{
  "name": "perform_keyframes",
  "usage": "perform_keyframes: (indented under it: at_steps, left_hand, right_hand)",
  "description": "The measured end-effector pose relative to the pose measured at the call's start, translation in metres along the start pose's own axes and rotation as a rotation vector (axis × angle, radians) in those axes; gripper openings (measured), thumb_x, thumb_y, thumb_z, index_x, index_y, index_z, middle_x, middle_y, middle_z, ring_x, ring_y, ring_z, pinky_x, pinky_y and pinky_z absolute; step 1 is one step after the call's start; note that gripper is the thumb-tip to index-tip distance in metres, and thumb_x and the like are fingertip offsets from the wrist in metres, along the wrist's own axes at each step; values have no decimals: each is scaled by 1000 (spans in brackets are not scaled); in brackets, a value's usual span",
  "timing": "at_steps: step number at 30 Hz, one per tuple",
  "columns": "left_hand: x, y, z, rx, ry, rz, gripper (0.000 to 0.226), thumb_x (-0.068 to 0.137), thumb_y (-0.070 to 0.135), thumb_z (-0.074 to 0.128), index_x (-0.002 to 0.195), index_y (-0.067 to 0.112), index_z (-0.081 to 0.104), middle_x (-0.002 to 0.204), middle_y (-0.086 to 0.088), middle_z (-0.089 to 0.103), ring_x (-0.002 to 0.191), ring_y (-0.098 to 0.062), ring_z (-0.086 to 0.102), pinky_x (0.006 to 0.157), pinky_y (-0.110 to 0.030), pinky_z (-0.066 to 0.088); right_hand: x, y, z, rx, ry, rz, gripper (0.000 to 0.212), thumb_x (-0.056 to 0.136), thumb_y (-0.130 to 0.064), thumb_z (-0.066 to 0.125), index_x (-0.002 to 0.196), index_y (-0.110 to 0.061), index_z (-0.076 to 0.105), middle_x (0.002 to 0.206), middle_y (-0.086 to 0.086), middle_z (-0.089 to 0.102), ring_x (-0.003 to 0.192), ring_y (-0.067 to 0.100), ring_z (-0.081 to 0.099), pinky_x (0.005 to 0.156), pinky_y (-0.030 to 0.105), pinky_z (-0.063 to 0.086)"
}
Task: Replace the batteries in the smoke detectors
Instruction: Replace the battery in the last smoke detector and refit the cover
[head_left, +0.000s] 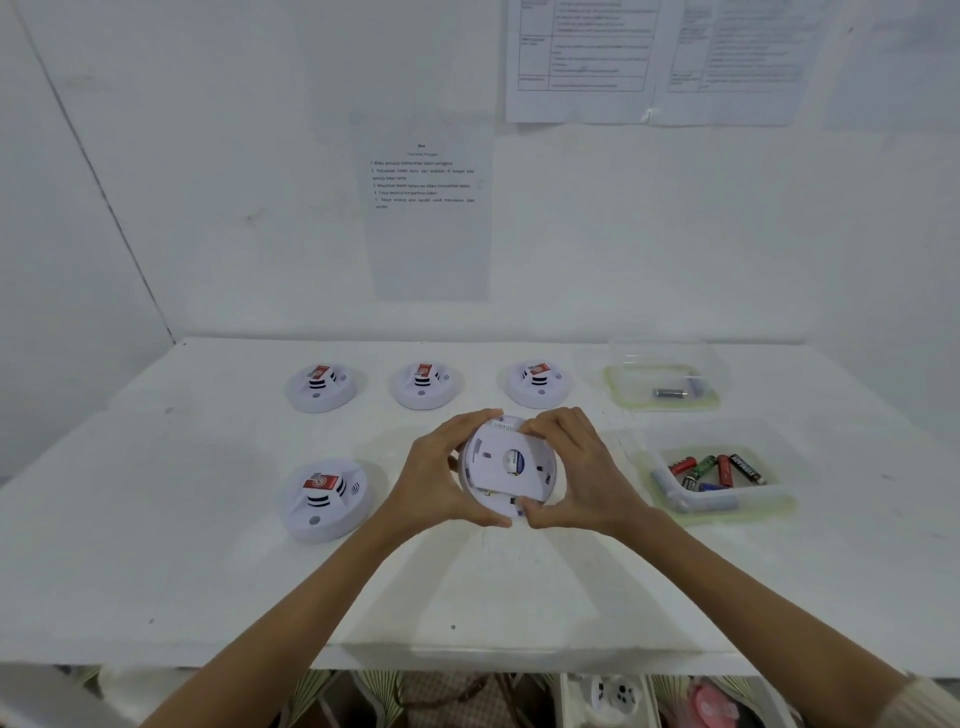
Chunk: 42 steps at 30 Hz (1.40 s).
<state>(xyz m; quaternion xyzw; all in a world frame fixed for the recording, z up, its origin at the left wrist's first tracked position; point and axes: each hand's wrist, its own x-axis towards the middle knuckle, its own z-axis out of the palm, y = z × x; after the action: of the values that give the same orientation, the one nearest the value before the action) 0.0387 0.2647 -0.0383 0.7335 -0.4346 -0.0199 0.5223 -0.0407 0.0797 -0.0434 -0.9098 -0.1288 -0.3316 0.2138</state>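
A round white smoke detector (506, 464) is held above the table's middle with its back side facing me. My left hand (441, 470) grips its left rim and my right hand (574, 467) grips its right rim, fingers curled round the edges. Three more detectors stand face up in a back row (321, 387) (425, 384) (537, 383), each with a red label. Another detector (326, 499) lies at the front left. A tray (719, 506) at the right holds several batteries (714, 470).
A clear container (662, 400) at the back right holds a couple of batteries. Printed sheets (425, 208) hang on the white wall behind the table. The white table (208, 571) ends at a front edge near me, with storage items below it.
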Motion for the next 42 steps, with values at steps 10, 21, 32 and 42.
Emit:
perform_keyframes:
  at_steps: [10, 21, 32, 42]
  left_hand:
    - [5, 5, -7, -49, -88, -28, 89, 42, 36, 87, 123, 38, 49, 118, 20, 59, 107, -5, 58, 81, -33, 53]
    - [12, 6, -13, -49, -134, -34, 92, 39, 37, 86, 122, 39, 47, 119, 26, 58, 109, -2, 57, 85, -22, 52]
    - [10, 4, -6, -10, -201, 34, 81, 37, 35, 89, 111, 32, 55, 107, 21, 63, 94, 0, 61, 75, -16, 49]
    - [8, -4, -9, -61, -130, -42, 98, 39, 33, 92, 128, 29, 49, 124, 19, 58, 113, -5, 57, 89, -24, 51]
  right_hand:
    - [14, 5, -11, 119, -187, -42, 73, 60, -43, 69, 124, -19, 43, 103, 0, 39, 95, 15, 38, 84, 12, 33]
    - [23, 0, -22, 87, -268, -70, 73, 60, -46, 68, 118, -5, 53, 105, 9, 43, 96, 21, 42, 82, 17, 37]
    - [29, -7, -27, -43, -455, -339, 75, 54, -31, 78, 121, -17, 48, 99, 2, 33, 89, 18, 33, 72, 30, 43]
    - [25, -2, -22, -63, -296, -154, 72, 59, -47, 69, 122, -19, 52, 100, 4, 45, 89, 17, 38, 72, 30, 41]
